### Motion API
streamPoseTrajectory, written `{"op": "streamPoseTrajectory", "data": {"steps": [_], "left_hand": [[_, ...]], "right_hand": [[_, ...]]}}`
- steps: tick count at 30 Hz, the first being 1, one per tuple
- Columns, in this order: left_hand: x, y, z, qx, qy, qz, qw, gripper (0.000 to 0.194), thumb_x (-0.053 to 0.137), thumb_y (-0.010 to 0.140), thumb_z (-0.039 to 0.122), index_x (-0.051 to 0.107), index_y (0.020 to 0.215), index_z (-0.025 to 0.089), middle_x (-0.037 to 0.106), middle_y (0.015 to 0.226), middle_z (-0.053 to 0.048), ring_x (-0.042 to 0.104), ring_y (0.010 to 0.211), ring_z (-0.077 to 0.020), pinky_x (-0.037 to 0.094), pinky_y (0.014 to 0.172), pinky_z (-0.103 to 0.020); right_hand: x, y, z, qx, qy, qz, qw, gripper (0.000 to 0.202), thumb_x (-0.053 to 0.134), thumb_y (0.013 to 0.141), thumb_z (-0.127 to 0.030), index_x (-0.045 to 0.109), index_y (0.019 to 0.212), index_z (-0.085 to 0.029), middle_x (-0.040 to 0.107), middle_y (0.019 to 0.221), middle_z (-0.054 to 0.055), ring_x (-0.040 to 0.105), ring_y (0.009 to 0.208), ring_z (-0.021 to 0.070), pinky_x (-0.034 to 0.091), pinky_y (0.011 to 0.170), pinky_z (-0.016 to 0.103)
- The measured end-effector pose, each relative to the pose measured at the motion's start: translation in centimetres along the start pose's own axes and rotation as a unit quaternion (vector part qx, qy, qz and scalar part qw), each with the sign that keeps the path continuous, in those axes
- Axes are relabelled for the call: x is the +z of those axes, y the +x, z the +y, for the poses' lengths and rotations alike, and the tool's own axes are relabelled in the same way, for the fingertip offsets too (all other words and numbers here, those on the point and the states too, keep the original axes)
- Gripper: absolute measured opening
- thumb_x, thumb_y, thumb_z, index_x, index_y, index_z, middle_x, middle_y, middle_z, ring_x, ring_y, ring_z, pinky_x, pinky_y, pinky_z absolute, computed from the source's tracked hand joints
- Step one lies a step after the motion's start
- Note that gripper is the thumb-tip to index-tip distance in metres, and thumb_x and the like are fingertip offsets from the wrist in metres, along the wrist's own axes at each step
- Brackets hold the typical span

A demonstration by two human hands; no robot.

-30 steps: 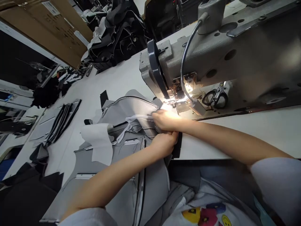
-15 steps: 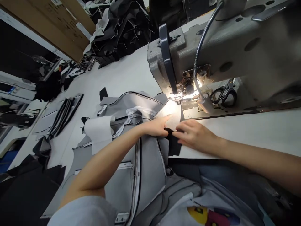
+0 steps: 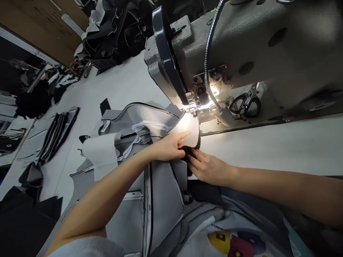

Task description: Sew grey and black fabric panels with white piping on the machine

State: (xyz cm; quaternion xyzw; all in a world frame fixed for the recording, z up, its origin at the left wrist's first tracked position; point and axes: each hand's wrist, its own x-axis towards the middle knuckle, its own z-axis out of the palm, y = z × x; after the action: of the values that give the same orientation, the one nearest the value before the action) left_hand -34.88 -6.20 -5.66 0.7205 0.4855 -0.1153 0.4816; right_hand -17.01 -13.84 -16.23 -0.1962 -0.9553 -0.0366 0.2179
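Observation:
My left hand (image 3: 168, 146) rests on a light panel of fabric (image 3: 189, 130), its index finger stretched flat towards the needle area and its thumb apart. Below, my right hand (image 3: 207, 166) has its fingers closed on the black fabric (image 3: 184, 149) under the panel's near edge; its fingertips are partly hidden. The far end of the panel lies under the lit presser foot of the sewing machine (image 3: 184, 53). Grey sewn cover pieces (image 3: 166, 192) with dark piping spread beneath my left forearm and down over the table's front edge.
Black-handled scissors (image 3: 245, 102) lie on the machine bed, near the bendable lamp (image 3: 223, 116). Stacked grey and black pieces (image 3: 57, 132) lie to the left. A dark fabric heap (image 3: 115, 32) and a cardboard box (image 3: 40, 28) are at the back.
My right hand has moved in under the panel's edge and closed on the black fabric, which now curves along that edge. My left hand stays on the panel; the view has shifted right.

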Motion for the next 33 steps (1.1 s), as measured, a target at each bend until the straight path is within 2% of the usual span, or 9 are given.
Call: {"op": "streamPoseTrajectory", "data": {"steps": [5,12,16,21,24,27,30,31,33], "left_hand": [[1.2,1.4,0.2,0.023,0.036,0.016,0.999,0.076,0.051,0.064,0.015,0.046,0.14,0.006,0.032,0.054,0.01,0.03,0.049,-0.0094,0.023,0.045,-0.022],[0.4,3.8,-0.5,0.002,0.102,0.104,0.989,0.075,0.051,0.065,0.012,0.049,0.14,0.006,0.037,0.052,0.009,0.036,0.05,-0.0111,0.033,0.049,-0.023],[0.0,5.2,-0.6,0.019,0.141,0.148,0.979,0.064,0.052,0.066,0.01,0.06,0.13,0.006,0.051,0.056,0.004,0.046,0.054,-0.0134,0.044,0.057,-0.024],[0.3,6.4,-0.3,0.011,0.213,0.207,0.955,0.053,0.052,0.073,0.009,0.066,0.124,0.012,0.072,0.085,-0.006,0.064,0.075,-0.0212,0.053,0.077,-0.029],[1.1,6.9,-0.2,-0.002,0.275,0.253,0.928,0.047,0.047,0.083,0.011,0.066,0.125,0.018,0.071,0.113,-0.008,0.067,0.098,-0.0241,0.052,0.091,-0.032],[2.3,7.2,-0.4,-0.034,0.33,0.272,0.903,0.048,0.043,0.091,0.015,0.058,0.136,0.021,0.069,0.121,-0.009,0.067,0.103,-0.0246,0.052,0.093,-0.034],[3.1,7.0,-0.3,-0.053,0.367,0.259,0.892,0.05,0.041,0.094,0.02,0.048,0.144,0.022,0.07,0.116,-0.01,0.069,0.098,-0.0253,0.054,0.088,-0.036],[3.0,6.8,-0.1,-0.057,0.369,0.254,0.892,0.051,0.041,0.095,0.023,0.046,0.145,0.022,0.069,0.115,-0.01,0.069,0.098,-0.0255,0.054,0.088,-0.036],[2.2,6.0,0.6,-0.062,0.355,0.234,0.903,0.053,0.046,0.092,0.029,0.045,0.145,0.021,0.067,0.119,-0.01,0.067,0.103,-0.0262,0.053,0.092,-0.035]], "right_hand": [[-0.1,0.9,0.0,0.005,-0.016,-0.006,1.0,0.019,0.055,0.087,-0.015,0.074,0.084,-0.012,0.071,0.096,0.018,0.069,0.092,0.0298,0.053,0.092,0.046],[-0.2,0.8,0.5,0.022,0.014,-0.039,0.999,0.022,0.054,0.089,-0.016,0.074,0.095,-0.011,0.068,0.114,0.019,0.063,0.113,0.0363,0.048,0.101,0.053],[0.0,1.0,0.7,0.039,0.05,-0.059,0.996,0.021,0.055,0.087,-0.012,0.074,0.098,-0.009,0.068,0.112,0.02,0.055,0.123,0.0401,0.044,0.105,0.056],[0.9,1.0,1.1,0.072,0.067,-0.024,0.995,0.019,0.057,0.085,-0.014,0.075,0.091,-0.008,0.068,0.108,0.019,0.052,0.126,0.0404,0.04,0.11,0.055],[0.9,0.9,1.6,0.094,0.107,-0.025,0.989,0.021,0.059,0.084,-0.02,0.075,0.091,-0.009,0.068,0.106,0.018,0.052,0.125,0.0371,0.034,0.113,0.052],[0.0,0.5,1.5,0.074,0.18,-0.075,0.978,0.028,0.065,0.078,-0.033,0.075,0.092,-0.01,0.067,0.101,0.019,0.055,0.116,0.0358,0.028,0.114,0.056],[-1.5,0.6,0.7,-0.012,0.29,-0.163,0.943,0.02,0.061,0.081,-0.027,0.073,0.083,-0.011,0.068,0.086,0.014,0.06,0.097,0.0291,0.035,0.107,0.054],[-2.2,0.9,0.5,-0.032,0.354,-0.2,0.913,0.019,0.056,0.084,-0.022,0.071,0.08,-0.012,0.067,0.08,0.011,0.06,0.087,0.0247,0.041,0.101,0.049],[-3.8,2.2,0.2,-0.03,0.521,-0.252,0.815,0.023,0.048,0.089,-0.016,0.066,0.075,-0.013,0.062,0.071,0.004,0.056,0.073,0.0167,0.049,0.084,0.034]]}}
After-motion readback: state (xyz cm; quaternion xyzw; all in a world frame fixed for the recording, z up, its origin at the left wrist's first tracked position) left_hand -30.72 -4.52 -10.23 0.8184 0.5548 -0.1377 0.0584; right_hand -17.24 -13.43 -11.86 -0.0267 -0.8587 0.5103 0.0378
